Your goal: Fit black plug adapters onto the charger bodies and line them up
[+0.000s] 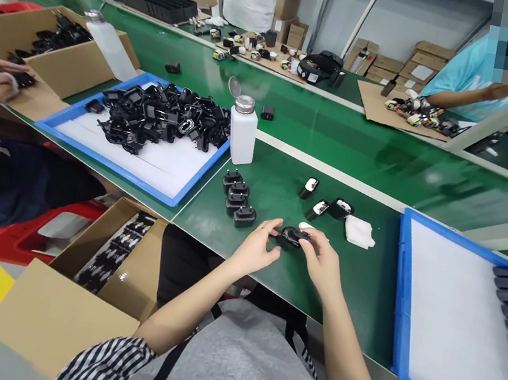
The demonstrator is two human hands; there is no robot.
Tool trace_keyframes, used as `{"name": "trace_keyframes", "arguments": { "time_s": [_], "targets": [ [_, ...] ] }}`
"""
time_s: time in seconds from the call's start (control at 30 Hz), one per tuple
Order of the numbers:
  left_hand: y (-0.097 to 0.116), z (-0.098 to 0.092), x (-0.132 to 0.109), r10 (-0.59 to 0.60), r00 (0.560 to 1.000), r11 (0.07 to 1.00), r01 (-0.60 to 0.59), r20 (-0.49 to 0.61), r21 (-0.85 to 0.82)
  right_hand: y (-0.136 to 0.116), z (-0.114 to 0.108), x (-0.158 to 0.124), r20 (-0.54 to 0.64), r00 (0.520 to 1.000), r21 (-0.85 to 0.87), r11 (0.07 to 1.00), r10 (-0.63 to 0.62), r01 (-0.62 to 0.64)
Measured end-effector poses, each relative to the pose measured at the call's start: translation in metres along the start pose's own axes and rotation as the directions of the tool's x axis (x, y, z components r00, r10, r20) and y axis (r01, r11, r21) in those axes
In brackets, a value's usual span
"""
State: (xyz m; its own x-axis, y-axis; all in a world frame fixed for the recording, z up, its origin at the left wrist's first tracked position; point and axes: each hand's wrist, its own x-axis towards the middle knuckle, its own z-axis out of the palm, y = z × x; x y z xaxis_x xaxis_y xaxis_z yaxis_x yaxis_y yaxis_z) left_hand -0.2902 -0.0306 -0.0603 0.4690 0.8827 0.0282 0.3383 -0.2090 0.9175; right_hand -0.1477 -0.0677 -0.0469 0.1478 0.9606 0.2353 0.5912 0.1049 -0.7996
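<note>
We've got the right hand (323,255) pinching a black piece (292,237) over the counter (278,184), left hand (257,246) at its other end (can't tell if gripping), so a loose pinch could drop it against nearby black casings (315,211).

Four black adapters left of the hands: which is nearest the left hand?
The front-right adapter, at the group's near end; the others stand farther from the left hand, toward the white bottle.

Four lined-up plugs (236,203) — two white bottles (242,137).
</note>
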Motion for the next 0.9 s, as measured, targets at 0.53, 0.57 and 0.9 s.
{"name": "trace_keyframes", "arguments": {
  "time_s": [0.53, 0.57, 0.9],
  "targets": [
    [0.019, -0.014, 0.022, 0.113, 0.982, 0.923, -0.161, 0.154, 0.349, -0.013, -0.014, 0.014, 0.315, 0.944, -0.362, 0.932, 0.096, 0.026],
    [0.020, -0.015, 0.023, 0.118, 0.979, 0.914, -0.172, 0.166, 0.368, -0.013, -0.016, 0.015, 0.328, 0.939, -0.352, 0.936, 0.100, 0.024],
    [0.032, -0.020, 0.026, 0.057, 0.958, 0.821, -0.206, 0.281, 0.533, -0.015, -0.017, 0.015, 0.367, 0.921, -0.365, 0.931, 0.129, 0.015]
  ]
}}
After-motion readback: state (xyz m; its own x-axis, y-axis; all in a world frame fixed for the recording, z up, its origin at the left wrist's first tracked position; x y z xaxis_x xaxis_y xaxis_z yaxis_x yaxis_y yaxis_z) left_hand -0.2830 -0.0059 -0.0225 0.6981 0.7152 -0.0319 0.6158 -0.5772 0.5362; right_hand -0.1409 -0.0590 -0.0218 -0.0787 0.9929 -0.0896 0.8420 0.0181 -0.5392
